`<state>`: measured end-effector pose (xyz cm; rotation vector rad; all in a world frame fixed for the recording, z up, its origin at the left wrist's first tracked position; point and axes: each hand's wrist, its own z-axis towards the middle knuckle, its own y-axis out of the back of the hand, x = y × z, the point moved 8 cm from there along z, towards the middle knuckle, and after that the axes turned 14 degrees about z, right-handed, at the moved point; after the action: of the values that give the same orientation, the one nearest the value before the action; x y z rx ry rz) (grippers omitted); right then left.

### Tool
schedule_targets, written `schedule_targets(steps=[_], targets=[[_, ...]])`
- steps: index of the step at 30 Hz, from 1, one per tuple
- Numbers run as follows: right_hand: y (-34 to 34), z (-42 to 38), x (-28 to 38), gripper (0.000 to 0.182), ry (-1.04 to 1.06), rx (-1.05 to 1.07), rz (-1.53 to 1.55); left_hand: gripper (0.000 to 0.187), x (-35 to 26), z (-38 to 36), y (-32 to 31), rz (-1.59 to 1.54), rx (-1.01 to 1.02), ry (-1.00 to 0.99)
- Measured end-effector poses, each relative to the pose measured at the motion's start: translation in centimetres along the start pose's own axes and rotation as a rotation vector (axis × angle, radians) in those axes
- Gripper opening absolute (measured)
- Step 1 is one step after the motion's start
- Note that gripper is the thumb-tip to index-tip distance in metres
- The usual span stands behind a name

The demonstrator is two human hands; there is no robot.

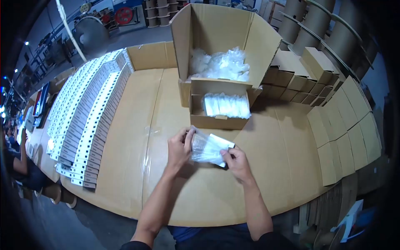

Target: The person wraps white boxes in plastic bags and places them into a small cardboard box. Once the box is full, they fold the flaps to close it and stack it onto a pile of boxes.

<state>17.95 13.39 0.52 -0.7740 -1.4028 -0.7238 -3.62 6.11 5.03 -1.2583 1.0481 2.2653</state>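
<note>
A clear plastic bag [203, 146] is stretched between my two hands above the cardboard-covered table. Part of a flat white box [221, 142] sticks out of it on the right, while the rest looks to be inside. My left hand [179, 146] pinches the bag's left end. On the other side, my right hand [236, 162] grips the white box at its right end, thumb on top. Just beyond my hands stands a small open carton [217, 122] with a row of plastic-wrapped white packs [227, 106] in it.
Behind the small carton, a tall open carton [221, 25] holds a heap of clear plastic bags [227, 63]. Long stacks of white boxes [89, 112] line the left side. Brown cartons [333, 125] are stacked along the right. A person's arm [20, 164] shows at far left.
</note>
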Motion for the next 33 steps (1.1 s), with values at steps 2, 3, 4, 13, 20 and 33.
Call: schedule_targets(steps=[2,3,4,13,20,33], targets=[[0.6,0.2,0.2,0.032,0.036,0.059,0.032,0.019,-0.4,0.8,0.6,0.035,0.085,-0.076],[0.9,0.0,1.5,0.037,0.070,-0.005,0.010,0.019,0.0,0.6,0.5,-0.001,0.127,-0.057],[0.8,0.0,2.9,0.039,0.095,-0.021,-0.038,0.019,-0.2,0.4,0.3,-0.031,0.151,-0.062],[-1.3,0.7,4.2,0.023,0.135,0.037,-0.210,0.023,0.1,-0.1,-0.3,-0.151,0.207,-0.026],[0.5,-0.1,1.3,0.031,0.225,-0.336,0.154,0.020,-1.0,-1.8,-2.3,-0.236,0.277,-0.082],[1.0,-0.8,2.5,0.035,0.287,-0.419,0.089,0.029,0.6,-0.7,1.6,-0.102,-0.037,-0.125]])
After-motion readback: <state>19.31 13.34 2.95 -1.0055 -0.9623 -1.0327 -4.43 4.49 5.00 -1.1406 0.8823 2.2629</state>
